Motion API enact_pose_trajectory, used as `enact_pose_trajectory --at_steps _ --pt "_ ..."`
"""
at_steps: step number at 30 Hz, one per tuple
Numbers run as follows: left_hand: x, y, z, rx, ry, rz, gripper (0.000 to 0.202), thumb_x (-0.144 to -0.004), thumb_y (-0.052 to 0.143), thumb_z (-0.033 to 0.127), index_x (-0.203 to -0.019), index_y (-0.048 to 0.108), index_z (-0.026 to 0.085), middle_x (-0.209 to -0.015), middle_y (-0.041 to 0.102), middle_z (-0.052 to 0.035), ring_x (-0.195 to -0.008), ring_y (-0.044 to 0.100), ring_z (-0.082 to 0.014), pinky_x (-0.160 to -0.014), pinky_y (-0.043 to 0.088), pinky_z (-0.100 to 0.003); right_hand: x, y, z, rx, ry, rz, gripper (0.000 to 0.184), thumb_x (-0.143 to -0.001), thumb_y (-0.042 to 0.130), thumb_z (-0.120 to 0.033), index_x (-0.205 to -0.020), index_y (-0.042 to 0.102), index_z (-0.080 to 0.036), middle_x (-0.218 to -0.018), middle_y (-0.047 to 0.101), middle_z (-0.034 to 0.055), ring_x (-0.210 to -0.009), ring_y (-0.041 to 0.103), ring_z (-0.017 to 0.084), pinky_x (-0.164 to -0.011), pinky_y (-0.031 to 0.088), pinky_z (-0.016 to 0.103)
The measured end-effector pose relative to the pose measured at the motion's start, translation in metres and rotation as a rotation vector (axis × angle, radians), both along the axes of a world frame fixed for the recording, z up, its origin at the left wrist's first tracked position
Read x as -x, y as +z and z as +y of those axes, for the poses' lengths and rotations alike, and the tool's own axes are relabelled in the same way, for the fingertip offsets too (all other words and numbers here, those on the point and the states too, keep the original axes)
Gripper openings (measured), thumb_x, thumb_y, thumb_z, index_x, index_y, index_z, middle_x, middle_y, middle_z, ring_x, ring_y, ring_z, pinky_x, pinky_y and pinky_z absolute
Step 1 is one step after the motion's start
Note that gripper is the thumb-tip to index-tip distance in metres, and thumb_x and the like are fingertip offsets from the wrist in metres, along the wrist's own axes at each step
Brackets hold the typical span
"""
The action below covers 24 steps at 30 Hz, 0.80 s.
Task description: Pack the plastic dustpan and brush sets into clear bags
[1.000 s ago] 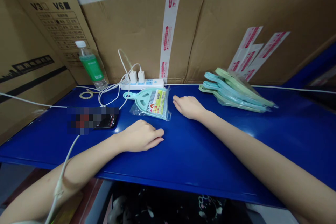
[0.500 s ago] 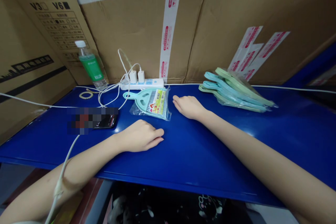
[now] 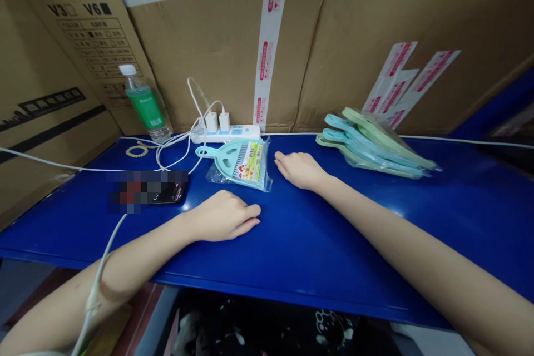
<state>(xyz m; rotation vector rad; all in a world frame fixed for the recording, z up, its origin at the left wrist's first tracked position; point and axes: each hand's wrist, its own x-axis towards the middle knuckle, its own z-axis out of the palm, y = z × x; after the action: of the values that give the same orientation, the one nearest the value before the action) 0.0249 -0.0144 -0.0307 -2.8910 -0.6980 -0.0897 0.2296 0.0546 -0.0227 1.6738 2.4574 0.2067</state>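
Note:
My left hand (image 3: 224, 216) rests on the blue table (image 3: 292, 256), its fingers curled in and nothing seen in them. Farther forward, my right hand (image 3: 301, 169) also lies on the table with closed fingers and no object showing. Between the hands and the back wall is a light-blue dustpan with a small brush (image 3: 238, 162), sealed in a clear bag with a colourful label; it lies just left of my right hand, apart from it. To the right, a pile of bagged dustpans (image 3: 375, 144) in light blue and pale green leans together, handles pointing left.
A white power strip (image 3: 246, 132) with two chargers and tangled cables stands at the back. Left of it are a green-labelled bottle (image 3: 147, 105), a beaded bracelet (image 3: 137, 150) and a phone (image 3: 169, 192). Cardboard (image 3: 217, 50) walls the back; a cable crosses my left forearm.

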Motion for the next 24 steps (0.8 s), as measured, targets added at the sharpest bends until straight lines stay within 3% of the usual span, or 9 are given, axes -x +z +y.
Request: enact_pose_trajectory --at_steps 13,24 --pt "0.0007 0.0003 0.0 -0.002 -0.014 -0.014 0.027 -0.097 0.036 0.027 -0.074 0.049 0.019 -0.052 0.051 0.0035 -0.046 0.05 -0.0134 -0.047 0.029 -0.027 -0.0005 0.0001 -0.0007 -0.001 0.007 0.004 0.039 -0.098 0.02 -0.027 -0.117 0.051 -0.014 -0.097 0.07 0.0181 -0.093 0.066 0.03 -0.068 0.039 0.033" --pt "-0.0004 0.0013 -0.0007 -0.005 -0.003 0.006 0.025 -0.096 0.041 0.026 -0.073 0.048 0.019 -0.053 0.052 0.0035 -0.047 0.051 -0.0136 -0.047 0.029 -0.027 -0.0007 0.0006 -0.0003 0.002 0.007 0.008 0.038 -0.098 0.02 -0.026 -0.117 0.051 -0.014 -0.098 0.07 0.0183 -0.094 0.066 0.03 -0.068 0.039 0.033"
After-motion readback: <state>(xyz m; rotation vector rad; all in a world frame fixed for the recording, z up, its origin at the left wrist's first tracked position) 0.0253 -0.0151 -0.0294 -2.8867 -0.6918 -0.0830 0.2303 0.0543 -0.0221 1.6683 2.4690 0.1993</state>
